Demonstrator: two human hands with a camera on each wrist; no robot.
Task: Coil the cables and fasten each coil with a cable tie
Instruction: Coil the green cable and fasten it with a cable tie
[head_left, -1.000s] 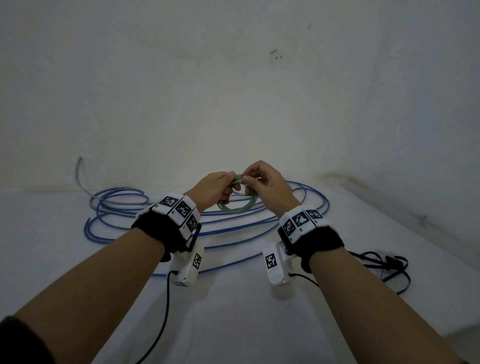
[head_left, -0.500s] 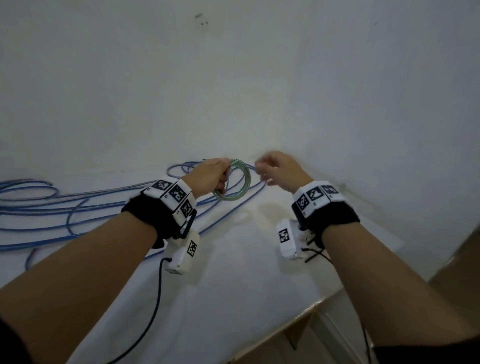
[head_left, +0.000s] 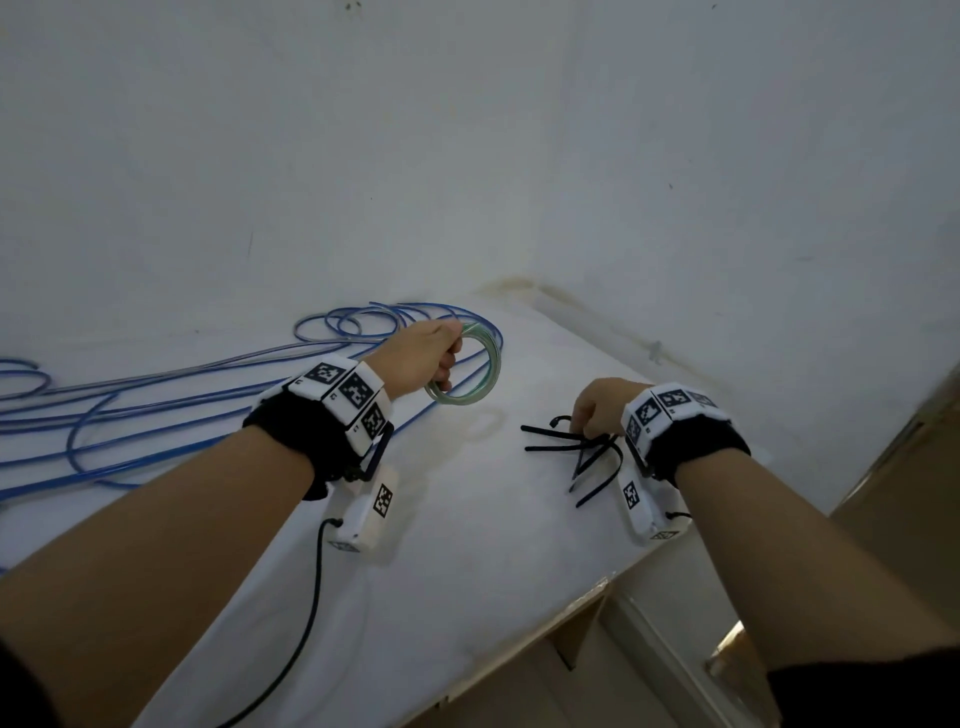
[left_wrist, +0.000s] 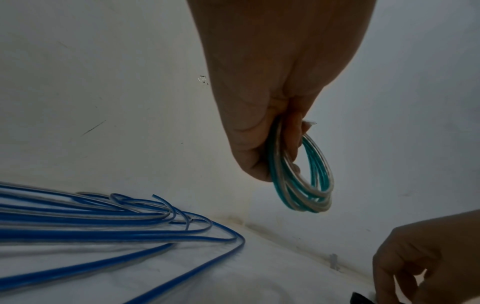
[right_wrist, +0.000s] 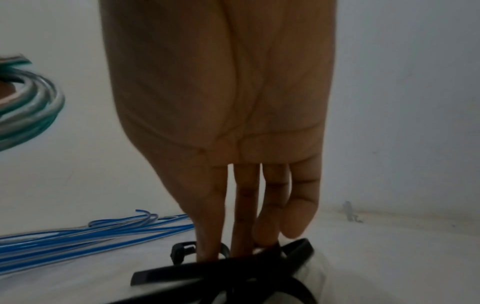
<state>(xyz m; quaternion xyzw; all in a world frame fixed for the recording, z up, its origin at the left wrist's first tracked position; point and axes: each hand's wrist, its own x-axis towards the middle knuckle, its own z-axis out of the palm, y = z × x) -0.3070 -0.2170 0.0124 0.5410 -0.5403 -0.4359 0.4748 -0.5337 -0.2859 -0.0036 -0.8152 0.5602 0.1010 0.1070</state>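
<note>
Two hands: left (head_left: 423, 358) clamps glossy green coil (head_left: 475, 382); right fingers (right_wrist: 244, 216) straight on black ties (head_left: 576, 449).

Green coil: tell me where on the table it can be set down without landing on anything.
Bare white table lies between the two forearms, bordered by the blue cable on the left and the black cable ties on the right. Crowded: the far left, covered by blue loops, and the patch under the right hand. The left hand holds the green coil above the table.
</note>
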